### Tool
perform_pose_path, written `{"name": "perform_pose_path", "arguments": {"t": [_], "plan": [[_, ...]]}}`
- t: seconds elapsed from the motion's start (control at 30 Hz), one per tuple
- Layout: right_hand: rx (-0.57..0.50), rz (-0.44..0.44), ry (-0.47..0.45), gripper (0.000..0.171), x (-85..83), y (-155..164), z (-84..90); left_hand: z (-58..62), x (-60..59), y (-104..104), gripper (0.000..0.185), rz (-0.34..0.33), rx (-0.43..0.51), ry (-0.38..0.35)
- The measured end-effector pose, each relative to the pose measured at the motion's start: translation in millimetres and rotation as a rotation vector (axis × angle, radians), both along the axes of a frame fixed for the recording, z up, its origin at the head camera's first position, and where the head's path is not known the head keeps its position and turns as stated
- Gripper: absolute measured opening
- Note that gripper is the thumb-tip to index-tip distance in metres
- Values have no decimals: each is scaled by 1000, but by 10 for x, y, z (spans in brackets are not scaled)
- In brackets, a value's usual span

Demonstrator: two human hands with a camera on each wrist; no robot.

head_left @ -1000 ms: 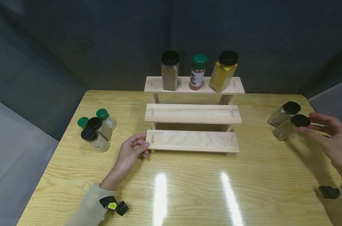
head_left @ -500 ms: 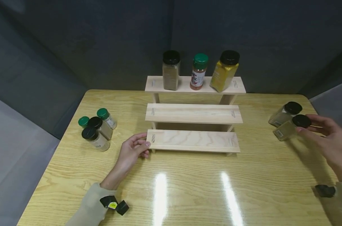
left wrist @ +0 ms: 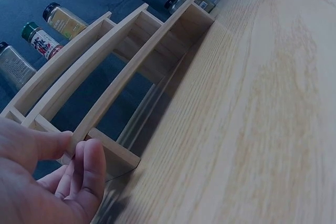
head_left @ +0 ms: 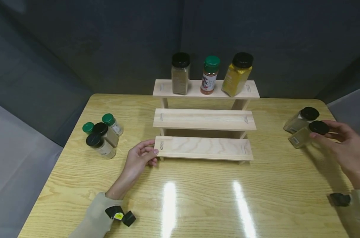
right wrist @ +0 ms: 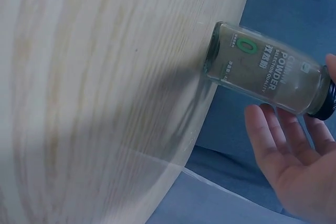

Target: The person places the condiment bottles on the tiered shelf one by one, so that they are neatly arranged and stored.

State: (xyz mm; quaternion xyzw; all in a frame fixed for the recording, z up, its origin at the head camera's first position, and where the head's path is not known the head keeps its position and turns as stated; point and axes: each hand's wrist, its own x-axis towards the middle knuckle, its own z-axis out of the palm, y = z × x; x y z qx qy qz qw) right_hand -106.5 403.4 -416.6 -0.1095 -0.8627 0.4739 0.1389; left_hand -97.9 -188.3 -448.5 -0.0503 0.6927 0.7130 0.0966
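Cumin powder jar (head_left: 300, 137) under my right grip (head_left: 344, 145): it stands near the right end of the bench (head_left: 203, 198), off to the right of the wooden rack (head_left: 203, 147). A second later, I have drawn that hand in a little closer. Then, my thumb was only at the near edge of the black lid (head_left: 318, 127); now it reaches farther along the lid's front while my fingers come round behind, so I am pinching the lid between them. From the right wrist I can read part of the label on the glass, and the jar's base looks to be in the same spot on the bench as before. Just behind it is another black-lidded jar (head_left: 297, 121), unmoved.

My left grip (head_left: 140, 156) has not changed: I hold the left end of the lowest step, thumb on its top edge and fingers tucked below. Nothing on the rack has shifted either; the top step carries a tan jar (head_left: 180, 81), a green-lidded bottle (head_left: 208, 81) and a yellow jar (head_left: 235, 81). Over at the left of the bench, the cluster of four containers (head_left: 105, 150) is as it was.
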Motion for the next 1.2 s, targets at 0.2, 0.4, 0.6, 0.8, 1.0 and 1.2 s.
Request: {"name": "perform_pose_path", "arguments": {"t": [0.2,0.4,0.6,0.8,1.0,1.2], "plan": [[16,-10,-5,48,3,-15,19,1,2,0,45,1,-1,3],[32,-31,1,47,-1,0,14,-2,2,4,44,0,-8,5],[84,-56,6,46,-8,-2,14,-5,3,1,44,-4,-12,9],[102,-68,28,47,17,-8,14,9,9,-2,44,-4,-9,11],[87,-76,23,48,46,-29,54,7,13,-2,45,-4,-5,10],[53,-74,-3,47,146,-59,128,13,14,-1,45,-2,-4,10]]}}
